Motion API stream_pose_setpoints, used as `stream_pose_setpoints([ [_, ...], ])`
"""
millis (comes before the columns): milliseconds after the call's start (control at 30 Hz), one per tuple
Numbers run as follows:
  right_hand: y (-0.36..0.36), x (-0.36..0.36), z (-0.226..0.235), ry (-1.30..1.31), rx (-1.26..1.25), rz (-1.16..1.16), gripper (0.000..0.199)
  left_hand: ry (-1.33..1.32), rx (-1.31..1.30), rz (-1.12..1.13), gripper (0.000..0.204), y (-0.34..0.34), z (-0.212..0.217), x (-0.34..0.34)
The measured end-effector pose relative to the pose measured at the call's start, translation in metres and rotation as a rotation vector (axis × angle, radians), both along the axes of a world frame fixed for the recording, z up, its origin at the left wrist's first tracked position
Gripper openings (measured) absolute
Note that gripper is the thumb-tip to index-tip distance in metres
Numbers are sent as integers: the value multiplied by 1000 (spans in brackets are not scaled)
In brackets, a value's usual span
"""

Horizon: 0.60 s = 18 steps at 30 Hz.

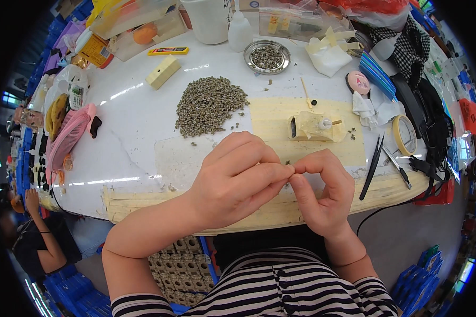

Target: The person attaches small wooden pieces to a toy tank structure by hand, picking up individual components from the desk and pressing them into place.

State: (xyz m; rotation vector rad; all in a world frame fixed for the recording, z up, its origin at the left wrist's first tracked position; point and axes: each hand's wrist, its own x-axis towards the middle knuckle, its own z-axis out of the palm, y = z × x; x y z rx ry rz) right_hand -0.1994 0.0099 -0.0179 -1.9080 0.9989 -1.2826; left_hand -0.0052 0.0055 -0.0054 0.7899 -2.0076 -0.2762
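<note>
My left hand (238, 177) and my right hand (322, 190) meet fingertip to fingertip above the near edge of the white table (127, 132). Together they pinch one tiny dark part (292, 170), mostly hidden by the fingers. Beyond my hands lies a heap of small grey-green parts (209, 104). A small tape-wrapped block with a white nozzle (314, 127) sits on a yellow taped patch (272, 121) to the right of the heap.
A round metal dish (267, 57) holds more small parts at the back. Black tweezers (374, 164), a tape roll (404, 134), a yellow utility knife (167, 51), a cream block (163, 72), a pink fan (69, 138). Another person (37, 232) sits at lower left.
</note>
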Motion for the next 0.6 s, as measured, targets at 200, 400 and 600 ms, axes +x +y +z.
stream_pose_setpoints([
  [200,0,-2,-1,-48,87,43,10,-10,-6,-12,30,-1,-1,1],
  [400,0,-3,-2,-52,77,38,12,-12,0,-8,30,0,0,0],
  [600,-1,0,-3,16,-114,-53,17,-25,31,15,29,0,-1,0],
])
